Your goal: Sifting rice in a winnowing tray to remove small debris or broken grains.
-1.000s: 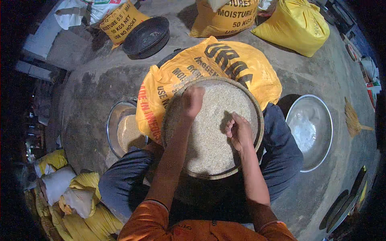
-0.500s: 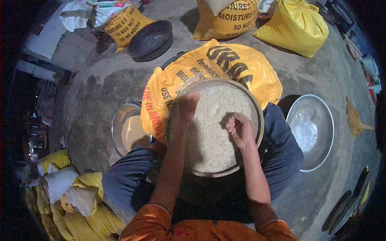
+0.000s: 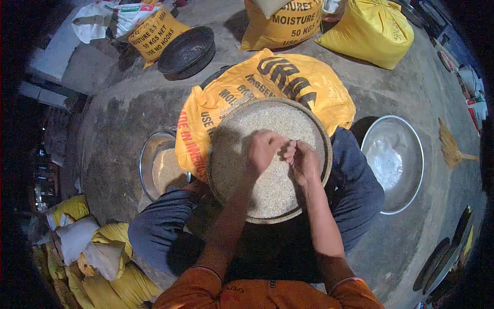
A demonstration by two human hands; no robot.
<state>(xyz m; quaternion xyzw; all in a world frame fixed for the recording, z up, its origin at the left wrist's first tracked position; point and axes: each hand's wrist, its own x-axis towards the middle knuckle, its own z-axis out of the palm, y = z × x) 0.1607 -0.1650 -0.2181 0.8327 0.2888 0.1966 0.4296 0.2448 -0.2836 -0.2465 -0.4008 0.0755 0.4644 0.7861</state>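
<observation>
A round woven winnowing tray rests across my lap, spread with pale grain that looks like rice. Over its middle, my left hand is bent inward, thumb and fingers drawn together toward the other hand; its outline is slightly smeared. Close against its fingertips, my right hand is turned partly up with curled fingers. Whatever either hand pinches is too small to make out. Both hands are above the grain, and shadow covers the tray's left part. Under the tray's far side lies a yellow-orange woven sack.
A steel bowl of golden grain stands left, a wide metal basin right. Farther off are a black pan, filled sacks and a tied yellow bag. A straw broom lies far right; more sacks lie lower left.
My left hand has moved right and slightly down across the tray and now meets my right hand, which stays nearly in place. The whole view has shifted slightly.
</observation>
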